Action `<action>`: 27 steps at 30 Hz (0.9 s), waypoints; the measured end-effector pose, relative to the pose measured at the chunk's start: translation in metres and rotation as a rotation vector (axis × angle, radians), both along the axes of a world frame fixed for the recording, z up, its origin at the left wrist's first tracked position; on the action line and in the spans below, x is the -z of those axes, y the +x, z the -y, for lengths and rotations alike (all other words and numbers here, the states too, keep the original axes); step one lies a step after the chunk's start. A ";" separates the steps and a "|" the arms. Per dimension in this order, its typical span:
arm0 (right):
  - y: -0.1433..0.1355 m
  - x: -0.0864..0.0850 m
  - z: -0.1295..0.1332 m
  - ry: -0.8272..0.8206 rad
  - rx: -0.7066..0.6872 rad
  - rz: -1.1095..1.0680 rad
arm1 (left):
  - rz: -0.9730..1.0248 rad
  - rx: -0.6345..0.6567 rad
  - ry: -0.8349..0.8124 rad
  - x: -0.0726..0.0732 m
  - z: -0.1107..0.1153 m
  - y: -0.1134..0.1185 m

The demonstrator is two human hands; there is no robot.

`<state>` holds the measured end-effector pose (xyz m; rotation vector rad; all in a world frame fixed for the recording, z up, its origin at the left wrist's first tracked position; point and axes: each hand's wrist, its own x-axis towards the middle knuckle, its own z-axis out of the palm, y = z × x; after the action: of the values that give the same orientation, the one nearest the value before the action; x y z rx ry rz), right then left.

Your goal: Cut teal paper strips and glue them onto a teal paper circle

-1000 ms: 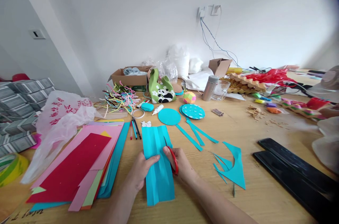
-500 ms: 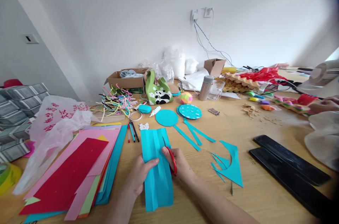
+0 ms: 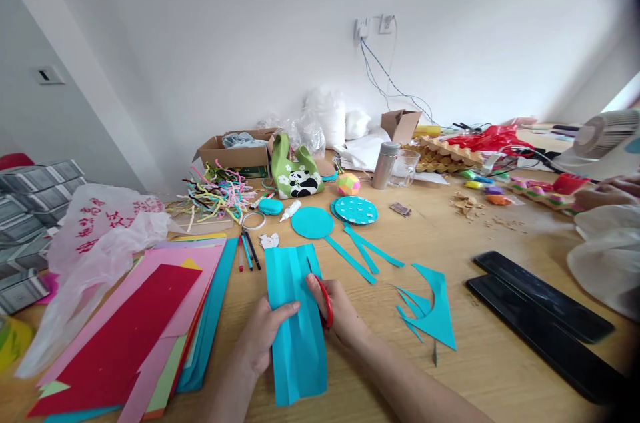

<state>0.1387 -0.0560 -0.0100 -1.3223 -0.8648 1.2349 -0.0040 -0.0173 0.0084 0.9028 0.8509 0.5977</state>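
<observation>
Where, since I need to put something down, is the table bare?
A wide bare patch of table lies between the tan shavings, the blue scrap and the black slabs. Another lies between that scrap and the right hand; a narrow strip separates the left hand from the paper stack. The wall side is crowded, from cardboard box to egg trays.

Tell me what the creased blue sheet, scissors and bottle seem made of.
Sheet: matte paper or thin card, judging by its straight creases. Scissors: smooth red handle, probably plastic; the slim dark blade suggests metal. Bottle: likely metal, given its silvery sheen.
</observation>
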 end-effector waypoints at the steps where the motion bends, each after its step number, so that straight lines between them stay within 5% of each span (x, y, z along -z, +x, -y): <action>1: 0.000 -0.001 0.000 -0.001 0.002 0.006 | 0.004 0.002 0.002 0.000 0.000 0.000; 27: 0.004 -0.012 0.000 -0.044 0.027 0.142 | 0.010 0.067 -0.003 0.003 0.000 0.000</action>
<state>0.1431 -0.0564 0.0020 -1.4663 -0.9206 1.1552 -0.0037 -0.0169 0.0051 0.9213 0.8093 0.5419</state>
